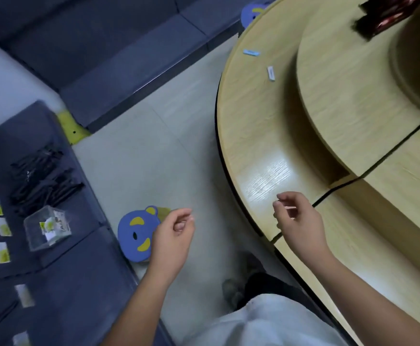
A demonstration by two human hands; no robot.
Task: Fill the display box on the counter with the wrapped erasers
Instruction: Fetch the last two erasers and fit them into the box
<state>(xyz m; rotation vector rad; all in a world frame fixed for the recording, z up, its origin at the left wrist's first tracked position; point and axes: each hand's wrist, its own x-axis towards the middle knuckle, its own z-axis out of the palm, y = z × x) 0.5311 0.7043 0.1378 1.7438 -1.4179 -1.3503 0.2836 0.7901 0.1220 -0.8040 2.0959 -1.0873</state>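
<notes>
A clear plastic display box (48, 228) stands on the dark blue counter (79, 283) at the left, with a few white and yellow-green wrapped erasers inside. More wrapped erasers (0, 252) lie in a column along the counter's left side. My left hand (172, 236) hovers over the floor with fingers loosely curled and nothing in it. My right hand (297, 221) hangs over the edge of the wooden table (266, 136), fingers loosely curled, also holding nothing.
Black packets (43, 181) are piled on the counter behind the box. A blue cartoon-face mat (136, 234) lies on the pale floor. Two small blue-white pieces (251, 52) (271, 73) lie on the table's lower tier. A dark and red packet (388, 13) sits on the upper tier.
</notes>
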